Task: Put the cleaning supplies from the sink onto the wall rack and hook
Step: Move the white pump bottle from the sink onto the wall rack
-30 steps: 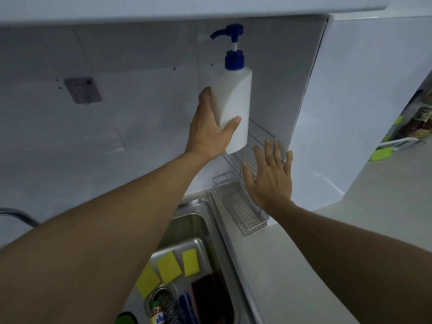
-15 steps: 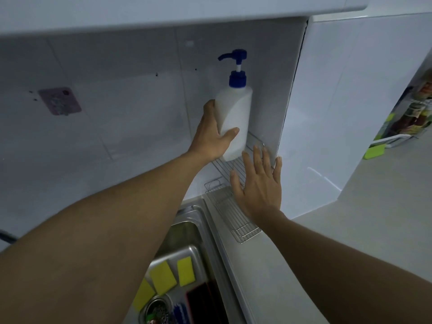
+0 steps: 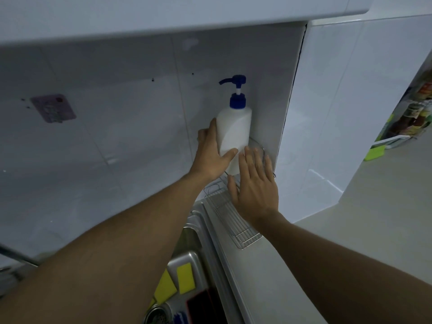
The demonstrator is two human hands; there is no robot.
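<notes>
Sink (image 3: pixel 205 230): 6 o'clock of view
Wall rack (image 3: pixel 236 228): corner-mounted, 5 o'clock of centre
Pump bottle (image 3: pixel 233 129): upright at the rack's 12 o'clock end, base hidden
Left hand (image 3: pixel 210 155): grasps the bottle body from 9 o'clock
Right hand (image 3: pixel 253 188): fingers straight, holding nothing, 5 o'clock of bottle
Hook (image 3: pixel 53 108): 10 o'clock
Yellow sponges (image 3: pixel 185 278): in sink

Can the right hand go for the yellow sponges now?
Probably yes: the right hand is open and holds nothing, the left hand grips the pump bottle, and the yellow sponges lie exposed below.
</notes>
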